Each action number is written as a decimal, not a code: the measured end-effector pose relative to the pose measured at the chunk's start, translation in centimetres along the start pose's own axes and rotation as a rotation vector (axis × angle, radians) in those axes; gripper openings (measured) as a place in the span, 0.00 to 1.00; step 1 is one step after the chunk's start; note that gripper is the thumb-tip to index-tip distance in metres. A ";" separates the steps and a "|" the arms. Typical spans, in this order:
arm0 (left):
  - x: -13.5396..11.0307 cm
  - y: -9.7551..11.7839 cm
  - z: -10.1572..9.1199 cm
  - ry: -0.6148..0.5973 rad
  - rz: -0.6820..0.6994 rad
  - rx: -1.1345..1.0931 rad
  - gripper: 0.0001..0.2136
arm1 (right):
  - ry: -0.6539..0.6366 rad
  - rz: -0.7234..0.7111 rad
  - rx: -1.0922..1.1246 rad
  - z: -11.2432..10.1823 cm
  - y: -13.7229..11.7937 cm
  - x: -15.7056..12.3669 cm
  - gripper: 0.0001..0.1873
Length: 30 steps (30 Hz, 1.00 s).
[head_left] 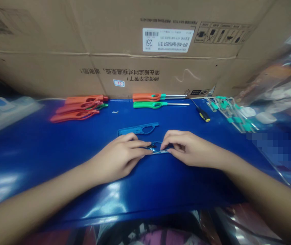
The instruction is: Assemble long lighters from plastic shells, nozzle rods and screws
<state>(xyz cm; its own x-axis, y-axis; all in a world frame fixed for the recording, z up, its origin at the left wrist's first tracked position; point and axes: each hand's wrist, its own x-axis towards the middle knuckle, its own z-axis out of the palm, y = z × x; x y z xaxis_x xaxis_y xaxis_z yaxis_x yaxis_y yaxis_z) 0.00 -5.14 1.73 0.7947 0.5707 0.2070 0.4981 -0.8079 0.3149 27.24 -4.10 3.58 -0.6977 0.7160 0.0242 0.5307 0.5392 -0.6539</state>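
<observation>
My left hand [118, 156] rests low over the table, its fingers closed on a blue lighter casing half [158, 142] that lies mostly hidden under them. A small black part and thin pale wires [163, 151] show in the gap between my hands. From the other side, my right hand [190, 146] pinches at the wires along the casing's near edge; its fingertips hide exactly what they grip. Just beyond my left fingers lies a second blue casing half [137, 129], with an oval opening towards its right end.
Orange-red lighter bodies [77, 108] lie at the back left, near tiny white pins [115, 112]. An orange lighter [147, 97] and a green lighter [147, 105] lie behind, beside a screwdriver [203, 115]. Metal tubes with teal ends [233, 114] are piled right. Cardboard [120, 41] walls the back.
</observation>
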 end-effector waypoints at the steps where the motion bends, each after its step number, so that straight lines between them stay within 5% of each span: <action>1: 0.0 0.0 0.0 0.001 0.000 -0.004 0.17 | -0.001 -0.010 0.004 0.1 0.0 0.0 0.14; 23: -0.1 -0.1 0.2 -0.006 0.006 0.022 0.16 | -0.040 0.042 -0.090 0.3 -0.2 0.1 0.01; 30: -0.1 -0.1 0.2 0.001 0.014 0.025 0.16 | -0.045 0.030 -0.100 0.4 -0.3 0.0 0.07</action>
<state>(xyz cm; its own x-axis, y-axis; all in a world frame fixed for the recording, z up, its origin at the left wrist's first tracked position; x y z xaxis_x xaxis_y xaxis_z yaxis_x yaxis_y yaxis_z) -0.04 -5.12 1.47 0.8011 0.5596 0.2124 0.4956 -0.8191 0.2890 26.88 -4.41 3.50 -0.7004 0.7131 -0.0300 0.5957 0.5609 -0.5749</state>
